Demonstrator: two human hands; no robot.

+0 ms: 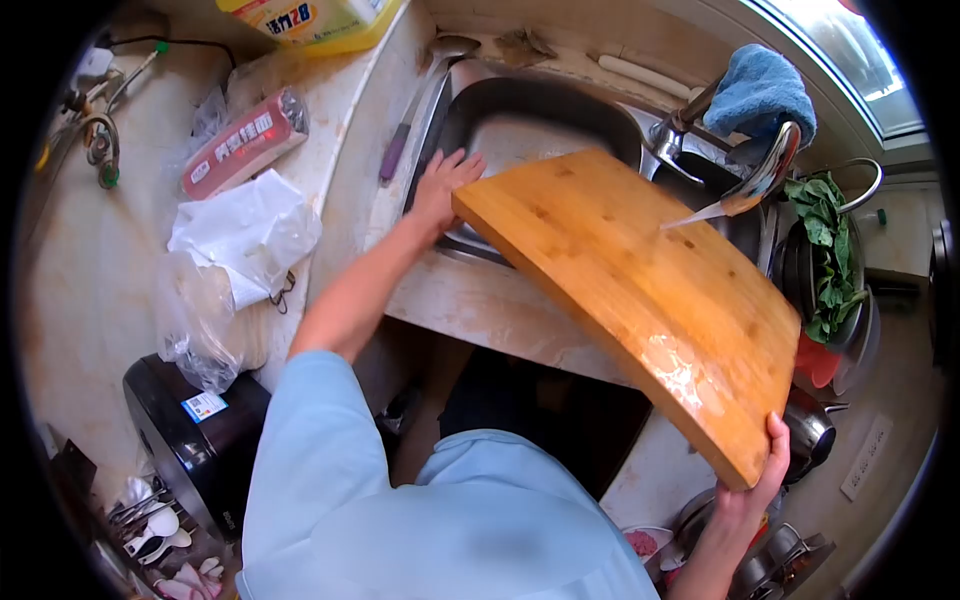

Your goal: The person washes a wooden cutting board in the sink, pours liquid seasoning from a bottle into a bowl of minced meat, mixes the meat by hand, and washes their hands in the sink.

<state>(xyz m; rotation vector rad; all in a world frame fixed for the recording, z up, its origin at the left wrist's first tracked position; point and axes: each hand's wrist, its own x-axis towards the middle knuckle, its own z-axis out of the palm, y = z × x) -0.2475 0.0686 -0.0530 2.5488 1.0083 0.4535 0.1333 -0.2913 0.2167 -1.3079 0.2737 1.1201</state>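
Note:
A thick wooden cutting board (640, 270) is held tilted over the sink, wet and shiny near its lower right corner. Water from the curved faucet (765, 175) runs onto its surface. My right hand (755, 490) grips the board at that lower right corner, fingers wrapped round the edge. My left hand (447, 190) is open, fingers spread, over the left side of the steel sink (545, 105) and beside the board's far left corner. Whether its palm touches the board is unclear. The board covers much of the sink's front.
A purple-handled ladle (395, 150) lies left of the sink. A blue cloth (765, 90) hangs over the tap. Leafy greens (828, 250) fill a container at right. Plastic bags (215, 310), a red package (245, 145) and a black appliance (190, 430) stand left.

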